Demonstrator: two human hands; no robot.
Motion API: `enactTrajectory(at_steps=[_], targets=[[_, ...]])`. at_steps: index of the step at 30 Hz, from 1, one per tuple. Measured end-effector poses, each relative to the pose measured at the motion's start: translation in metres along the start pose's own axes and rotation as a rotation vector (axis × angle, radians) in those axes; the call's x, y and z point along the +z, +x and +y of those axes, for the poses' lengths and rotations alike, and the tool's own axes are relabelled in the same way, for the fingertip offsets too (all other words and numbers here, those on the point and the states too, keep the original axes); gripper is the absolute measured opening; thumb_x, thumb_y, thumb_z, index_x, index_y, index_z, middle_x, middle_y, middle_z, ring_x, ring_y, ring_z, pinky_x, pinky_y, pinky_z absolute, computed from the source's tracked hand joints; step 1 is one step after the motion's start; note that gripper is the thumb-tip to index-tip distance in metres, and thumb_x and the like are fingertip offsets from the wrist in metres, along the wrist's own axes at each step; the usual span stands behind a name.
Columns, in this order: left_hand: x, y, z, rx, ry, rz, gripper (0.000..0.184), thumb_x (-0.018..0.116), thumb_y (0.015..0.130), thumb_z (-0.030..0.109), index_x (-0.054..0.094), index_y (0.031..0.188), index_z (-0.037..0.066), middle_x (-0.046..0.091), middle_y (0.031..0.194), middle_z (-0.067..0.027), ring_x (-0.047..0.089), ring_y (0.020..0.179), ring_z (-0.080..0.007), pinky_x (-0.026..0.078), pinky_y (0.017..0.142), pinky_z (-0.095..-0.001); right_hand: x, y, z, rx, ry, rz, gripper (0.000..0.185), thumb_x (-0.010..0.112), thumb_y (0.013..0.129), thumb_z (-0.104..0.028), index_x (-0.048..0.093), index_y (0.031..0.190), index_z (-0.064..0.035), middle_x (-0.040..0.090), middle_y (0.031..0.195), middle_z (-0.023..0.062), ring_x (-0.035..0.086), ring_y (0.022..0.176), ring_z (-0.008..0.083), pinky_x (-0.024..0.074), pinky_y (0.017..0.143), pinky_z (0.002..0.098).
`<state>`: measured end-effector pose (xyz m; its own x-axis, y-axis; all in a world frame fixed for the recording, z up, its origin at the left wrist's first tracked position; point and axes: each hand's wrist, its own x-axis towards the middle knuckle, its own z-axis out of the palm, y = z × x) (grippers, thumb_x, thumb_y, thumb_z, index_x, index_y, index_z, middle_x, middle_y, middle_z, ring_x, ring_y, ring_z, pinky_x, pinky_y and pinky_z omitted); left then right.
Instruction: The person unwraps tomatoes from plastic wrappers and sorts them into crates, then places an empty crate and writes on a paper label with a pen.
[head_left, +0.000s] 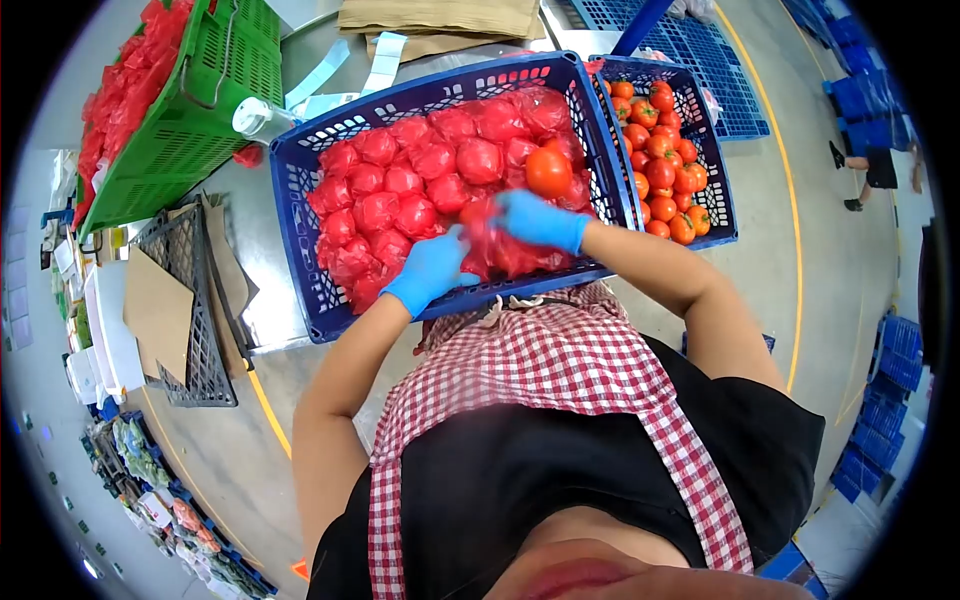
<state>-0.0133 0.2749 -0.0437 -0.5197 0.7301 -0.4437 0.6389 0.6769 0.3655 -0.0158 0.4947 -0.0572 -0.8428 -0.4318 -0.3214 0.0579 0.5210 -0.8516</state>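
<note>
A red bundle (479,217) sits between left hand (432,272), thumb spread, and right hand (543,220) (can't tell its grip).

Wrapped bundles (415,215) lie in the middle crate (296,232), tomatoes (661,174) in the right-hand crate (717,166).

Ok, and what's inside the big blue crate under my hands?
Many red-wrapped bundles and, on top, one unwrapped tomato. Your left hand and right hand cover some; whatever lies beneath the top layer is hidden.

No readable text, label, brand, number or sign on anything in the head camera's view.
</note>
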Motion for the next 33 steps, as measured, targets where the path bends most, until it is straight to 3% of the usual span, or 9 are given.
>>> enactTrajectory(at_steps=[6,9,12,16,21,24,26,30,33], targets=[[0.011,0.009,-0.008,0.041,-0.223,0.025,0.038,0.060,0.081,0.043,0.064,0.106,0.016,0.066,0.093,-0.0134,0.063,0.083,-0.0319,0.050,0.071,-0.0417,-0.107,-0.001,-0.070,-0.106,0.497,0.537,0.034,0.059,0.084,-0.019,0.057,0.112,0.0013,0.065,0.096,0.0131,0.061,0.086,0.0167,0.0498,0.074,0.0333],[0.026,0.014,-0.017,0.117,-0.184,0.077,0.025,0.058,0.086,0.032,0.070,0.092,0.011,0.067,0.094,-0.0126,0.065,0.080,-0.0264,0.051,0.072,-0.0350,-0.099,-0.013,-0.067,-0.088,-0.315,0.114,0.044,0.061,0.080,-0.023,0.056,0.118,-0.0023,0.063,0.104,0.0155,0.064,0.089,0.0275,0.0510,0.079,0.0353],[0.038,0.025,-0.044,-0.145,-0.919,0.354,0.022,0.061,0.086,0.024,0.069,0.093,0.005,0.069,0.089,-0.0100,0.064,0.077,-0.0170,0.050,0.071,-0.0296,-0.047,-0.032,-0.051,0.023,-0.818,-0.352,0.047,0.068,0.070,-0.028,0.061,0.112,-0.0067,0.061,0.098,0.0176,0.062,0.085,0.0349,0.0508,0.072,0.0406],[-0.046,0.004,-0.072,-0.305,-1.198,0.682,0.022,0.061,0.086,0.019,0.066,0.092,-0.002,0.064,0.080,-0.0028,0.055,0.075,-0.0083,0.047,0.071,-0.0258,-0.001,-0.038,0.007,-0.162,-0.986,-0.027,0.022,0.062,0.072,-0.025,0.064,0.084,-0.0068,0.059,0.086,0.0127,0.061,0.074,0.0296,0.0489,0.059,0.0391],[-0.085,-0.001,-0.064,-0.376,-0.250,0.556,0.054,0.066,0.076,0.050,0.061,0.112,0.011,0.067,0.089,-0.0147,0.065,0.082,-0.0261,0.050,0.072,-0.0357,0.007,-0.029,0.023,-0.582,-0.948,0.045,0.018,0.060,0.073,-0.022,0.063,0.082,-0.0058,0.056,0.082,0.0118,0.060,0.069,0.0272,0.0476,0.058,0.0368],[-0.052,0.030,-0.045,-0.224,0.071,0.248,0.071,0.072,0.067,0.051,0.052,0.125,0.014,0.067,0.091,-0.0141,0.065,0.080,-0.0320,0.052,0.067,-0.0412,0.008,-0.023,0.022,-0.519,-0.982,-0.024,0.015,0.059,0.074,-0.018,0.063,0.081,-0.0050,0.057,0.085,0.0140,0.061,0.074,0.0283,0.0481,0.064,0.0384],[-0.018,0.047,-0.038,-0.123,0.119,0.242,0.071,0.073,0.067,0.044,0.050,0.127,0.014,0.066,0.086,-0.0142,0.065,0.076,-0.0314,0.052,0.063,-0.0414,-0.016,-0.025,-0.010,-0.042,-0.510,-0.206,0.022,0.060,0.078,-0.019,0.063,0.089,0.0009,0.059,0.096,0.0188,0.060,0.090,0.0309,0.0471,0.075,0.0414],[0.006,0.056,-0.046,-0.127,0.170,0.375,0.052,0.068,0.074,0.028,0.054,0.122,0.016,0.063,0.074,-0.0106,0.063,0.070,-0.0290,0.050,0.060,-0.0413,-0.081,0.001,-0.042,0.096,-0.128,-0.156,0.037,0.063,0.082,-0.027,0.061,0.105,0.0011,0.059,0.112,0.0226,0.060,0.097,0.0337,0.0480,0.079,0.0401],[0.008,0.060,-0.052,-0.081,0.044,0.525,0.015,0.062,0.077,0.021,0.068,0.089,0.013,0.064,0.076,-0.0139,0.063,0.072,-0.0325,0.050,0.059,-0.0418,-0.084,0.037,-0.059,-0.133,-0.108,0.433,0.040,0.064,0.078,-0.029,0.060,0.111,-0.0056,0.059,0.108,0.0211,0.060,0.095,0.0348,0.0489,0.080,0.0403]])
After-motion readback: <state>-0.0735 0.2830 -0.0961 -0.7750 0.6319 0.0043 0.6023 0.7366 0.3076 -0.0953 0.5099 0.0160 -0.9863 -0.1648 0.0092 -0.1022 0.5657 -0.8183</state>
